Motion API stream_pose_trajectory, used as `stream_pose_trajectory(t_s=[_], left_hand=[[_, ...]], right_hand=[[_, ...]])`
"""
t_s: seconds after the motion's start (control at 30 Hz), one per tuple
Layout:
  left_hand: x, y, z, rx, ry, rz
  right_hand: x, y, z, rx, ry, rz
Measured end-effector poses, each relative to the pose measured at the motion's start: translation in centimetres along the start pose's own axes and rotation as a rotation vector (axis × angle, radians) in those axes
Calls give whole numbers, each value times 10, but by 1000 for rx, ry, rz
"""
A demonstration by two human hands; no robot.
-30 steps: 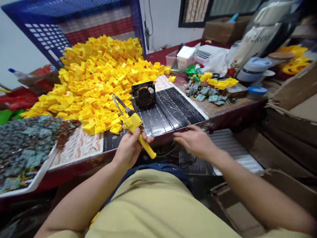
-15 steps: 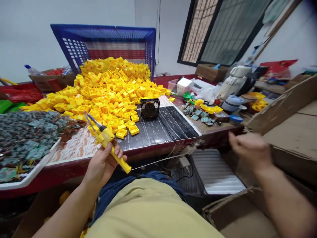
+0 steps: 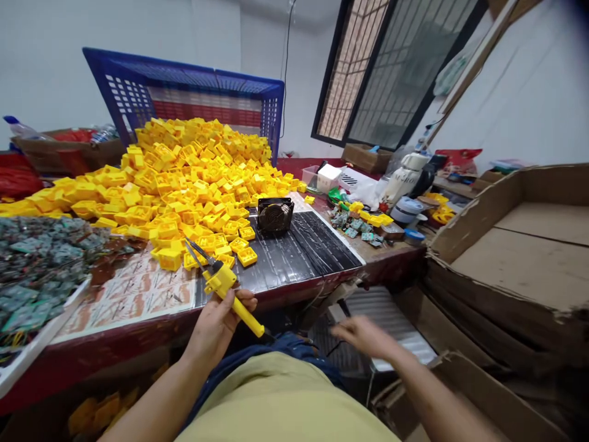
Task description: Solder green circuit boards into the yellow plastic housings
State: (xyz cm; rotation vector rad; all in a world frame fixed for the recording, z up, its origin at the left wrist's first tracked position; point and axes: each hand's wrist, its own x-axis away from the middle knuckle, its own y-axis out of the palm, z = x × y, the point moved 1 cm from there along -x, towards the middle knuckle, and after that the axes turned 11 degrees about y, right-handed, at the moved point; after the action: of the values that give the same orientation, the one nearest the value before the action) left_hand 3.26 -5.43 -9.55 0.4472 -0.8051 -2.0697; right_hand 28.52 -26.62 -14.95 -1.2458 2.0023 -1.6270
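The red-edged workbench (image 3: 138, 350) ran across a cluttered room. Nearest, the left forearm (image 3: 151, 387) angled up and the left hand (image 3: 216, 325) curled firmly around yellow-handled soldering tweezers (image 3: 232, 294), metal prongs toward the heap. The right hand (image 3: 363, 336), blurred, hung open and empty above a ribbed metal grille (image 3: 386, 313). Beyond lay a black mat (image 3: 304, 258), a square fan (image 3: 275, 216), and a mound of yellow plastic housings (image 3: 184, 184) against a blue plastic crate (image 3: 184, 80).

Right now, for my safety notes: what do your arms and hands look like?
Both forearms are bare, and the left hand and right hand wear no gloves. No cables or markings show. A khaki top is visible below them.
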Motion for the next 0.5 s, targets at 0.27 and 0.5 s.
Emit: stream_pose_trajectory(t_s=[0.27,0.5], left_hand=[[-17,4,-1,10,-43,-34],[-21,1,-5,29,-39,50]], right_hand=[[-182,-153,-119,-265,-404,452],[-268,-165,-123,-459,-461,315]])
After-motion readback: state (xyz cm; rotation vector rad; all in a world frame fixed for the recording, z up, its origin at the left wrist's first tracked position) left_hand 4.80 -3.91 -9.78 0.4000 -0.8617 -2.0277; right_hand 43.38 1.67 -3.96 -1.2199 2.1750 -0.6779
